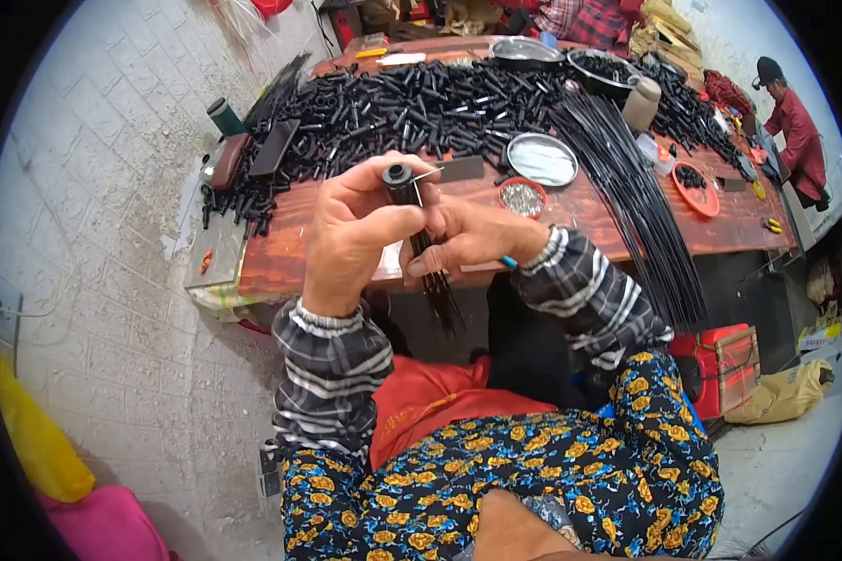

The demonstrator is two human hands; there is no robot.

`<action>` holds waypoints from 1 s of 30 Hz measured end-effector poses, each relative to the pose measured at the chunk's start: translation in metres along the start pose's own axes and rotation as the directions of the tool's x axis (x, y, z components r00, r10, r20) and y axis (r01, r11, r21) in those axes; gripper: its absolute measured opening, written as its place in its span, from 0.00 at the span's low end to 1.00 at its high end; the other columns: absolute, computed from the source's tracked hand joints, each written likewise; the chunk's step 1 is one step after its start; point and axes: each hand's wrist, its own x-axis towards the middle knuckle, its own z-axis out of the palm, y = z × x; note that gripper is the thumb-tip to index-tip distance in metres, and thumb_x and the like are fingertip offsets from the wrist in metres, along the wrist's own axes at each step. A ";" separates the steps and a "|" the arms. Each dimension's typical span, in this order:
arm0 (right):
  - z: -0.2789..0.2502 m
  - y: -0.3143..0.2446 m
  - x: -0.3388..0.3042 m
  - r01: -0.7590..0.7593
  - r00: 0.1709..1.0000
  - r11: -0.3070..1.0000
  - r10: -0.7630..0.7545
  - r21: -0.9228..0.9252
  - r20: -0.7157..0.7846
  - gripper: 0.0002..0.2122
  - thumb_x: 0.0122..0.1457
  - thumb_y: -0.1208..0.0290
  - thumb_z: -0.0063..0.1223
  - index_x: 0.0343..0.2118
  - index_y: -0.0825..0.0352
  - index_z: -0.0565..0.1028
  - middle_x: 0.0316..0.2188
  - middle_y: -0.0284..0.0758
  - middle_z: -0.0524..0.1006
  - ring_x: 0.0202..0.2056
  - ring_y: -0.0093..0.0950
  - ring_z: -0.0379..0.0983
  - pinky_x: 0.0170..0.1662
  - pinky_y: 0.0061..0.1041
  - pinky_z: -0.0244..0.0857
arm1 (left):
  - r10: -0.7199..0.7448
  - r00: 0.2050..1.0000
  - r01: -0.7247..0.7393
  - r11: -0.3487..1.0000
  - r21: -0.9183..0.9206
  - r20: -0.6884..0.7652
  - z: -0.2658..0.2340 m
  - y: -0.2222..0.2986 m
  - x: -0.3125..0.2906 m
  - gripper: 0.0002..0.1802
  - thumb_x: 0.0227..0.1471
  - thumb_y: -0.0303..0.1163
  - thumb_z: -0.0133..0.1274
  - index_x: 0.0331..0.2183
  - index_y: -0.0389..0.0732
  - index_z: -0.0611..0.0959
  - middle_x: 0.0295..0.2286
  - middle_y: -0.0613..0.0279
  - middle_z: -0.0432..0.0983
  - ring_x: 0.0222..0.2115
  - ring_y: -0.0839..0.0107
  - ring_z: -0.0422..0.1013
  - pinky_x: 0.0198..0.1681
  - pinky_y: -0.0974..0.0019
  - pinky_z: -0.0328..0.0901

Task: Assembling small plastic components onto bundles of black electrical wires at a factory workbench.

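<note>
My left hand is closed around a black cylindrical piece with a round, hollow-looking top, held upright above the table's near edge. Thin black rods hang in a bundle below it. Fingers of my right hand are closed on that bundle just under the left hand. A thin, pale, metallic sliver sticks out beside the cylinder's top; which hand grips it I cannot tell. By my right wrist a small teal tip shows, and the rest of it is hidden.
Black tubular parts are heaped over the wooden table. Long black rods lie to the right. Nearby are a round metal dish, a red bowl of small metal pieces and an orange tray. A co-worker stands far right.
</note>
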 end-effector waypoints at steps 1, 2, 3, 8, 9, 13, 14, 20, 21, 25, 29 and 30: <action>0.000 0.005 0.000 0.040 0.997 0.999 -0.040 0.007 0.073 0.06 0.54 0.71 0.56 0.29 0.69 0.78 0.20 0.27 0.75 0.18 0.16 0.67 0.18 0.16 0.59 | -0.001 0.997 0.007 0.997 -0.079 0.077 -0.004 -0.007 -0.003 0.18 0.52 0.33 0.56 0.40 0.29 0.75 0.28 0.57 0.75 0.27 0.70 0.74 0.33 0.71 0.69; 0.001 0.003 -0.003 -0.055 0.995 0.998 0.055 0.000 0.080 0.06 0.54 0.71 0.56 0.28 0.69 0.78 0.21 0.28 0.76 0.19 0.17 0.68 0.20 0.17 0.60 | -0.022 0.997 0.028 0.996 -0.087 0.072 -0.007 -0.015 -0.005 0.18 0.52 0.33 0.56 0.40 0.29 0.75 0.28 0.57 0.75 0.27 0.70 0.74 0.33 0.71 0.69; 0.001 0.009 -0.003 -0.066 0.995 0.998 0.064 0.022 0.074 0.06 0.54 0.71 0.56 0.28 0.69 0.78 0.21 0.28 0.76 0.19 0.17 0.68 0.20 0.17 0.60 | -0.025 0.995 0.038 0.988 -0.147 0.093 -0.009 -0.024 -0.008 0.20 0.53 0.39 0.55 0.38 0.30 0.76 0.26 0.57 0.74 0.25 0.71 0.72 0.31 0.72 0.68; -0.015 0.002 -0.011 -0.145 0.984 0.939 0.171 -0.312 0.058 0.08 0.54 0.72 0.56 0.34 0.70 0.78 0.25 0.29 0.77 0.24 0.17 0.70 0.25 0.17 0.63 | 0.002 0.999 -0.012 0.948 -0.318 -0.033 -0.010 -0.069 -0.025 0.25 0.54 0.49 0.52 0.31 0.31 0.75 0.18 0.63 0.67 0.16 0.79 0.59 0.19 0.75 0.53; -0.022 -0.008 -0.018 -0.170 0.981 0.814 0.193 -0.556 -0.017 0.10 0.53 0.73 0.57 0.38 0.69 0.78 0.28 0.30 0.77 0.28 0.16 0.71 0.28 0.17 0.66 | -0.011 0.999 -0.001 0.946 -0.324 -0.035 -0.012 -0.073 -0.028 0.25 0.54 0.49 0.52 0.31 0.31 0.75 0.18 0.63 0.67 0.16 0.79 0.59 0.19 0.75 0.53; -0.019 -0.016 -0.038 0.005 0.940 0.977 -0.078 -0.214 -0.332 0.15 0.50 0.71 0.60 0.41 0.70 0.76 0.27 0.33 0.76 0.28 0.19 0.72 0.28 0.18 0.66 | -0.077 0.980 0.011 0.939 -0.343 -0.181 -0.005 -0.086 -0.037 0.24 0.55 0.48 0.52 0.31 0.32 0.75 0.19 0.64 0.67 0.17 0.80 0.59 0.19 0.77 0.52; -0.012 -0.024 -0.033 0.035 0.929 0.879 -0.203 -0.476 -0.308 0.14 0.50 0.70 0.60 0.40 0.70 0.76 0.26 0.33 0.76 0.27 0.20 0.72 0.28 0.19 0.66 | -0.069 0.955 -0.018 0.958 -0.287 -0.287 -0.002 -0.086 -0.040 0.23 0.54 0.47 0.52 0.31 0.33 0.76 0.19 0.65 0.67 0.17 0.80 0.58 0.20 0.77 0.52; 0.008 -0.032 -0.030 -0.032 0.885 0.558 -0.371 -0.830 -0.283 0.04 0.45 0.77 0.55 0.25 0.70 0.76 0.22 0.41 0.75 0.26 0.38 0.74 0.27 0.30 0.65 | -0.069 0.943 -0.033 0.954 -0.299 -0.324 0.004 -0.090 -0.052 0.21 0.54 0.45 0.54 0.29 0.33 0.75 0.18 0.66 0.66 0.16 0.81 0.56 0.19 0.77 0.50; 0.008 -0.030 -0.030 -0.021 0.888 0.561 -0.369 -0.827 -0.273 0.04 0.45 0.77 0.55 0.25 0.70 0.76 0.22 0.41 0.75 0.26 0.38 0.74 0.27 0.30 0.65 | -0.067 0.939 -0.038 0.955 -0.293 -0.337 0.004 -0.090 -0.054 0.21 0.54 0.45 0.54 0.29 0.33 0.75 0.18 0.66 0.66 0.16 0.81 0.56 0.19 0.77 0.50; -0.003 0.002 -0.034 0.101 0.904 0.646 -0.377 -0.756 -0.200 0.10 0.47 0.70 0.58 0.31 0.70 0.76 0.25 0.41 0.76 0.28 0.39 0.74 0.31 0.30 0.67 | -0.053 0.921 -0.040 0.973 -0.229 -0.385 0.002 -0.089 -0.069 0.22 0.54 0.45 0.53 0.30 0.32 0.75 0.18 0.66 0.65 0.17 0.79 0.57 0.20 0.76 0.51; -0.019 0.048 -0.039 -0.319 0.917 0.301 -0.141 -0.899 -0.372 0.23 0.42 0.60 0.64 0.38 0.71 0.73 0.29 0.43 0.76 0.35 0.42 0.73 0.37 0.39 0.65 | 0.037 0.930 -0.118 0.973 -0.199 -0.367 -0.011 -0.078 -0.083 0.24 0.55 0.47 0.51 0.32 0.31 0.75 0.19 0.64 0.66 0.19 0.78 0.59 0.21 0.74 0.53; -0.018 0.054 -0.037 -0.413 0.895 0.218 -0.082 -0.884 -0.438 0.23 0.41 0.59 0.64 0.36 0.71 0.73 0.29 0.45 0.76 0.36 0.42 0.73 0.36 0.39 0.65 | 0.027 0.922 -0.091 0.984 -0.150 -0.385 -0.010 -0.073 -0.086 0.24 0.56 0.47 0.50 0.32 0.31 0.75 0.20 0.64 0.66 0.19 0.77 0.59 0.22 0.73 0.54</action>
